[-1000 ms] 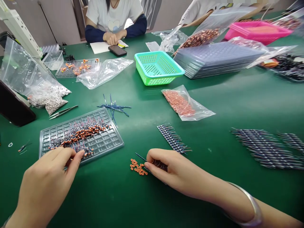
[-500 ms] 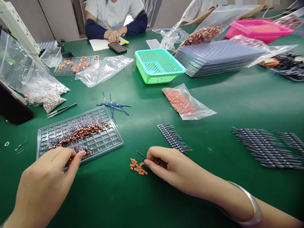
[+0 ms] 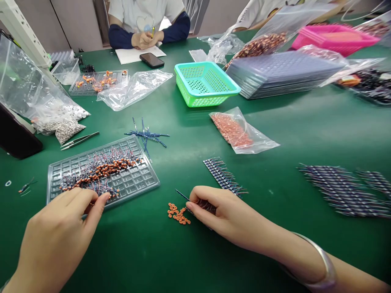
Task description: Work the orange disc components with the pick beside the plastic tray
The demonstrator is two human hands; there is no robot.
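Note:
My left hand (image 3: 71, 219) is closed in a pinch at the near edge of a clear plastic tray (image 3: 146, 179). Whatever sits between its fingertips is too small to make out. Heaped in that tray are small wired parts with orange rings (image 3: 104, 171). My right hand (image 3: 214, 209) is closed around a narrow dark blue strip (image 3: 182, 195), whose thin end sticks out past the thumb and forefinger; the palm side is mostly hidden. Just left of these fingertips lies a small pile of loose orange rings (image 3: 177, 215) on the green table.
Behind my right hand lies a wired strip (image 3: 222, 176), with more strips (image 3: 342, 189) at right. Bare blue sticks (image 3: 146, 134), tweezers (image 3: 80, 141), a bag of orange rings (image 3: 233, 130), a green basket (image 3: 203, 97) and stacked trays (image 3: 281, 77) stand farther back. A co-worker (image 3: 149, 24) sits opposite.
My hands keep almost the same pose and place. Across the table, the co-worker's hands have come together around a yellow pen, now held upright.

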